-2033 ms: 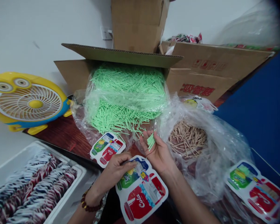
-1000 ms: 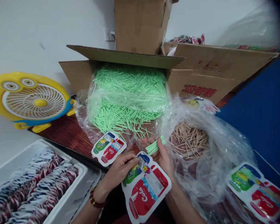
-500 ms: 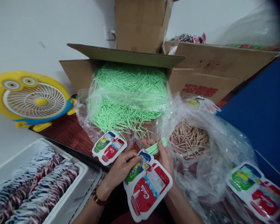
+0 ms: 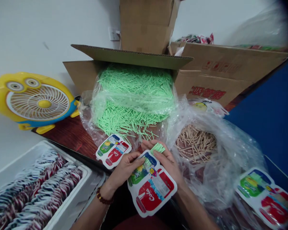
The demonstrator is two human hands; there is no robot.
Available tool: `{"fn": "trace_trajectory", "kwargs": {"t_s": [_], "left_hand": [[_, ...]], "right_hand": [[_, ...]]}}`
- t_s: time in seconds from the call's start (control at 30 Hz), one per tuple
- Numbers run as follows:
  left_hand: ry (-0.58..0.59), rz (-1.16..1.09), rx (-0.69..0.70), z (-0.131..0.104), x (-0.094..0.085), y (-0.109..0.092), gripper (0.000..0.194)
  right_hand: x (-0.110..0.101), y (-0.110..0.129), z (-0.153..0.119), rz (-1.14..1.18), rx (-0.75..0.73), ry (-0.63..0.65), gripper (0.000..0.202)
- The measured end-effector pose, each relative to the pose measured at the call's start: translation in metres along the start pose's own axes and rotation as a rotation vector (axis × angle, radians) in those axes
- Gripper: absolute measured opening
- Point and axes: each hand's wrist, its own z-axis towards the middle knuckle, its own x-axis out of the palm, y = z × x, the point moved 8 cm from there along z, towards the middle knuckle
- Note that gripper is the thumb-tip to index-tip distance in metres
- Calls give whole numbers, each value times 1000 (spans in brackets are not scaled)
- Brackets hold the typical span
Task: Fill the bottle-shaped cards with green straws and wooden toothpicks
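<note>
Head view: you seem to be loading green sticks [image 4: 158, 148] into the printed pouch [image 4: 156, 195].
Your left hand [image 4: 126, 167] pinches the pouch's upper left edge, with the pouch low between your forearms; your right hand [image 4: 170, 164] is clamped on the sticks, their lower ends apparently inside its top. The next move likely calls for a steady opening and a straight push.

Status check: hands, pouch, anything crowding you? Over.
Left hand pinching Cola pouch. Right hand holding green sticks, lower ends showing through the pouch's clear window. Clear plastic bag close beside right hand.
</note>
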Motion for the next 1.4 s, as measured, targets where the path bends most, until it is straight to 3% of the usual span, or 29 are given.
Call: {"fn": "trace_trajectory", "kwargs": {"t_s": [0.13,0.27,0.33,0.47,0.6,0.8,0.93,1.03,1.13,1.3,1.4], "left_hand": [[-49,-13,6,4,-7,7,26],[-49,-70,-10,7,-6,11,28],[-43,-90,-14,8,-4,11,28],[-65,-101,52,10,-5,7,26],[-99,-18,159,13,-10,-2,23],[-85,416,418,4,6,-39,20],[-169,419,506,-2,9,-52,18],[-216,350,471,-1,4,-46,16],[-250,205,346,4,-6,-32,18],[-13,-28,111,14,9,-12,27],[27,-52,44,16,16,-9,31]], "right_hand": [[4,24,-3,-177,-68,98,39],[9,34,-9,-762,16,271,50],[7,37,-10,-932,32,322,55],[-2,46,-7,-1091,-87,289,49],[-5,51,-9,-1269,-190,279,14],[4,74,-10,-1454,-398,276,15],[6,75,-9,-1515,-420,314,18],[4,80,-9,-1494,-451,253,19],[-1,79,-6,-1411,-401,250,19],[-15,77,0,-1288,-328,204,19],[-23,71,3,-1239,-273,199,20]]}}
